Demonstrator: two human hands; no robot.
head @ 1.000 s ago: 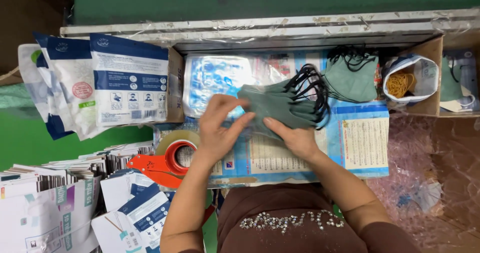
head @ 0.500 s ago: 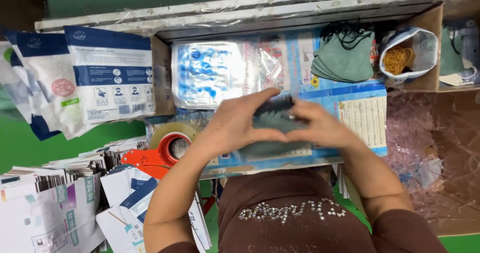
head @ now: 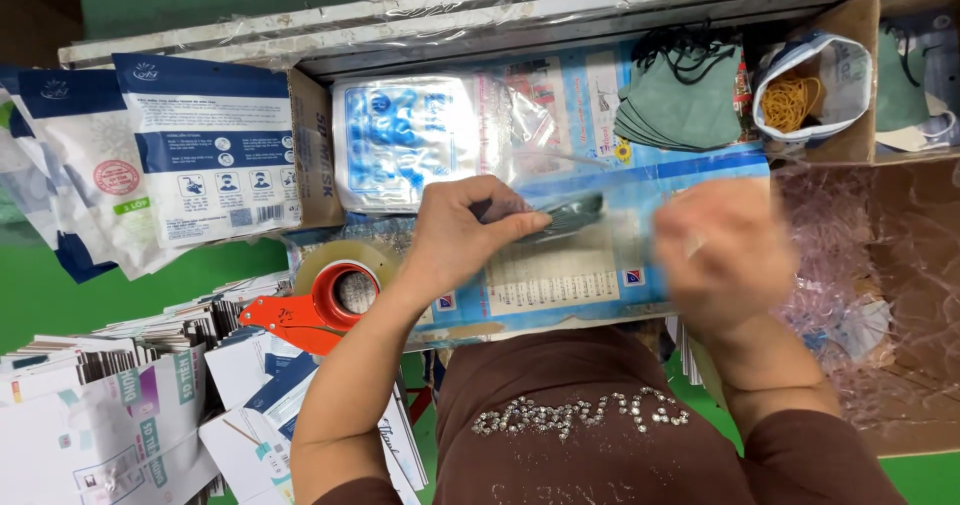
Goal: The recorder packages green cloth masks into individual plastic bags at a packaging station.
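My left hand presses down on a folded stack of dark green face masks, gripping it on a printed blue sheet that covers the work surface. My right hand is blurred with motion to the right of the stack, apart from it; I cannot tell what its fingers hold. A pile of clear plastic bags with blue print lies just beyond my left hand. Another stack of green masks with black ear loops rests farther back on the right.
A bag of yellow rubber bands sits at the back right. An orange tape dispenser lies left of my forearm. White and blue pouches stand at the left, flat cartons at lower left, crumpled clear film at the right.
Both hands folded the mask stack together on the sheet. Now my right hand has come off it and swung to the right, while my left hand stays on the stack.
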